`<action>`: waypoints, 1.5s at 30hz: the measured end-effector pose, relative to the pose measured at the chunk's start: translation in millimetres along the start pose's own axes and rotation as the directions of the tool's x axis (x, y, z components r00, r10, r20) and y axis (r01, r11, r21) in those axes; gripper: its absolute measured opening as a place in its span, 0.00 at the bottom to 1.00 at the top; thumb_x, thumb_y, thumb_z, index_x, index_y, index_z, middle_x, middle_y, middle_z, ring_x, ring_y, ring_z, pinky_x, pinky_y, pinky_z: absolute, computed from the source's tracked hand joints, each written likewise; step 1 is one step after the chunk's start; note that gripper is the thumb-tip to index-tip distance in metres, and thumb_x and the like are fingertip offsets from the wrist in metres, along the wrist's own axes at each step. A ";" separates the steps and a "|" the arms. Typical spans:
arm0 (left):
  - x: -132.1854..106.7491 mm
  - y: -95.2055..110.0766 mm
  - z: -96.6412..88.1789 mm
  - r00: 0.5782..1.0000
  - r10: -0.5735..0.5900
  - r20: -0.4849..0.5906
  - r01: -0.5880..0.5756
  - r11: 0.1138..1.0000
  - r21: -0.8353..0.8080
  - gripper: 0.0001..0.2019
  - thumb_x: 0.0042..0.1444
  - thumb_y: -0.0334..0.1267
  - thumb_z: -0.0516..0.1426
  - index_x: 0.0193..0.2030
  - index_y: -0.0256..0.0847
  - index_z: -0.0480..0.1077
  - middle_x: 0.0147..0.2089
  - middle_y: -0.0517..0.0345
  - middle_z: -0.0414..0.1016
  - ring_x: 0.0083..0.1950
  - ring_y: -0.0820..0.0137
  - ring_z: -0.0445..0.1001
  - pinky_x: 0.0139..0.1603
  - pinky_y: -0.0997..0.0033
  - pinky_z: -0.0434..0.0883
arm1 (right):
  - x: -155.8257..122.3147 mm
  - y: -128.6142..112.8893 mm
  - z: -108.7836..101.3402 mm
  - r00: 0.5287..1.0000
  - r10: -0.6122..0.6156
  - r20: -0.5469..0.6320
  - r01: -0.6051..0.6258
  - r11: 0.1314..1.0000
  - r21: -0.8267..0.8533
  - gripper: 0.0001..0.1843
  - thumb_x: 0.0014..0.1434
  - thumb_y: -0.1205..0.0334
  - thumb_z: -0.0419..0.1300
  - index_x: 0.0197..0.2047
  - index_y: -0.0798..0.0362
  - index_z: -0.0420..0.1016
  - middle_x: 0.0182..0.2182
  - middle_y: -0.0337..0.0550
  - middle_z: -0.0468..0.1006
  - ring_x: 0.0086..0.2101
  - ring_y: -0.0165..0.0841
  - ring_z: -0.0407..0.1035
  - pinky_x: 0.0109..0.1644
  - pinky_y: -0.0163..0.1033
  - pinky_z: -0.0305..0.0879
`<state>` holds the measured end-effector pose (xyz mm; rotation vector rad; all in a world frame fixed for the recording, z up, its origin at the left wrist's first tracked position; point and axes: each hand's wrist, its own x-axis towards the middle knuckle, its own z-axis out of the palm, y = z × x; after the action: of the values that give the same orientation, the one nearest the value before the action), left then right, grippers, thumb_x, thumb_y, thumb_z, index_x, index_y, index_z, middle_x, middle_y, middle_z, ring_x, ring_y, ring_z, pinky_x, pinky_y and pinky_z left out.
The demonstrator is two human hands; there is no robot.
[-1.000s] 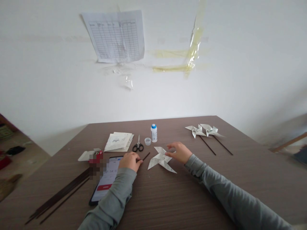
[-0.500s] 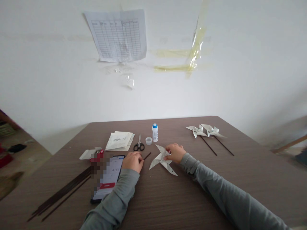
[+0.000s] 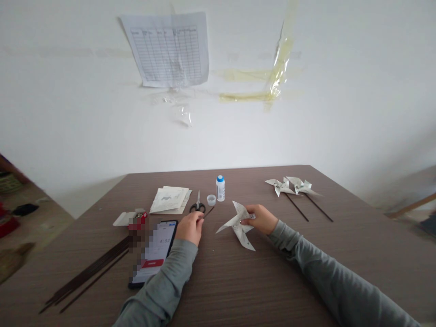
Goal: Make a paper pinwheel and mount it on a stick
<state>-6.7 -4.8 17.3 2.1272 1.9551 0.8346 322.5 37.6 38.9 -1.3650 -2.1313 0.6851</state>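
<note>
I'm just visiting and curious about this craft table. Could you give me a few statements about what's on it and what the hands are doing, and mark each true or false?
1. The right hand holds a paper pinwheel. True.
2. The left hand holds the scissors. False: it pinches a thin dark stick; the scissors lie untouched on the table.
3. Two finished pinwheels on sticks lie at the far right of the table. True.
4. The small white bottle lies on its side. False: it stands upright, with a small cap beside it.
5. A phone lies by the left forearm, screen lit. True.
</note>
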 end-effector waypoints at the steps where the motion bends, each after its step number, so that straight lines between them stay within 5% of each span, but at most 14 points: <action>1: -0.3 -0.3 0.5 1.000 -0.001 -0.003 0.001 1.000 -0.010 0.15 0.81 0.27 0.62 0.58 0.44 0.92 0.59 0.45 0.99 0.60 0.54 0.95 0.69 0.56 0.84 | -1.9 4.4 -1.0 1.000 0.007 0.016 -0.007 1.000 0.013 0.04 0.64 0.63 0.83 0.42 0.44 1.00 0.40 0.42 0.98 0.44 0.49 0.92 0.56 0.50 0.86; 8: 3.9 -5.4 2.7 0.999 0.013 0.040 -0.014 1.000 0.018 0.15 0.82 0.29 0.63 0.57 0.46 0.95 0.57 0.45 0.97 0.61 0.52 0.95 0.67 0.57 0.86 | -14.7 27.7 -0.6 0.996 -0.082 -0.033 0.083 0.996 0.023 0.01 0.69 0.62 0.82 0.42 0.45 0.99 0.44 0.47 0.97 0.51 0.50 0.91 0.65 0.53 0.84; 14: 7.0 -4.1 3.2 0.997 0.021 0.074 -0.018 0.999 -0.049 0.17 0.75 0.23 0.67 0.59 0.45 0.96 0.56 0.47 0.97 0.60 0.54 0.96 0.66 0.59 0.88 | -18.0 30.4 3.0 0.969 -0.245 -0.043 0.245 0.970 -0.003 0.08 0.73 0.64 0.76 0.42 0.42 0.97 0.45 0.46 0.98 0.58 0.52 0.90 0.83 0.68 0.72; 26: -4.5 24.0 1.7 0.991 0.046 0.124 -0.044 0.999 -0.017 0.18 0.76 0.21 0.65 0.60 0.42 0.95 0.59 0.42 0.98 0.63 0.49 0.97 0.71 0.51 0.87 | -14.2 38.1 9.2 0.955 -0.280 -0.093 0.281 0.960 -0.004 0.05 0.76 0.55 0.78 0.46 0.39 0.99 0.44 0.48 0.98 0.56 0.54 0.88 0.82 0.73 0.71; 35: -4.9 26.9 5.5 0.991 0.107 0.073 -0.102 0.992 -0.072 0.14 0.77 0.26 0.68 0.55 0.45 0.97 0.56 0.43 1.00 0.62 0.47 0.96 0.70 0.48 0.87 | -20.7 29.7 14.1 0.954 -0.269 -0.135 0.274 0.962 0.018 0.11 0.75 0.61 0.73 0.42 0.37 0.96 0.42 0.44 0.95 0.62 0.54 0.85 0.95 0.84 0.47; 40: -10.8 34.2 5.2 0.984 0.177 0.027 -0.172 0.978 -0.116 0.15 0.78 0.29 0.68 0.59 0.49 0.98 0.53 0.47 1.00 0.57 0.50 0.97 0.66 0.51 0.88 | -21.3 30.1 17.5 0.930 -0.284 -0.231 0.301 0.953 0.040 0.10 0.78 0.57 0.73 0.43 0.37 0.96 0.45 0.46 0.97 0.65 0.58 0.85 0.94 0.83 0.52; 45: -14.9 36.5 8.3 0.975 0.209 -0.081 -0.222 0.950 -0.219 0.09 0.76 0.31 0.71 0.46 0.48 0.95 0.45 0.52 0.99 0.51 0.54 0.96 0.63 0.54 0.88 | -20.6 38.6 16.2 0.910 -0.278 -0.309 0.314 0.947 0.071 0.09 0.78 0.50 0.77 0.42 0.37 0.96 0.44 0.47 0.98 0.64 0.60 0.87 0.92 0.85 0.56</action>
<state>29.3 -22.2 22.4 2.2251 1.5791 1.1094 344.7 30.6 -1.4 -0.9799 -1.9640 0.4456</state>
